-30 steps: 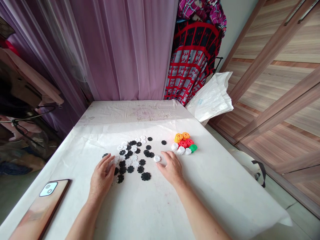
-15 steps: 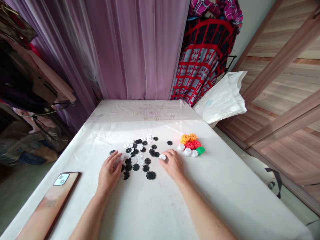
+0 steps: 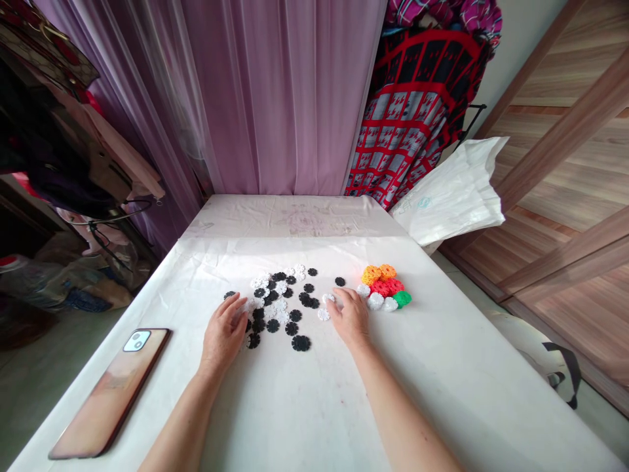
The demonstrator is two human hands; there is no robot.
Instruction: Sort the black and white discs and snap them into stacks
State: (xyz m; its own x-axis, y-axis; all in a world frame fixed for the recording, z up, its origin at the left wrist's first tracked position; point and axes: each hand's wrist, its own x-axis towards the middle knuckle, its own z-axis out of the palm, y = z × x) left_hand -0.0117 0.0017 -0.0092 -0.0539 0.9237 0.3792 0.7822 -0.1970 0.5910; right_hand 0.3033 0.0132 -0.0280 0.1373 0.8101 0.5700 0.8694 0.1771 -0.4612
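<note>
Several black and white notched plastic discs (image 3: 282,305) lie scattered on the white-covered table (image 3: 304,400). My left hand (image 3: 223,333) rests palm down at the left edge of the pile, fingers stretched flat, tips touching white discs. At the pile's right edge my right hand (image 3: 350,316) has its fingers curled, their tips pinching a white disc (image 3: 328,299). Another white disc (image 3: 323,314) lies just by its thumb. To the right of that hand sits a joined cluster of orange, red, green and white discs (image 3: 386,290).
A phone (image 3: 111,392) lies face down near the table's front left edge. Purple curtains (image 3: 265,98) hang behind the table. A red checked cloth (image 3: 417,118) and a white plastic bag (image 3: 452,196) are at the back right. Clutter stands on the left.
My right hand has closed its fingertips on a white disc and shifted slightly toward the colored cluster. My left hand stays on the pile's left edge. The camera has tilted left.
</note>
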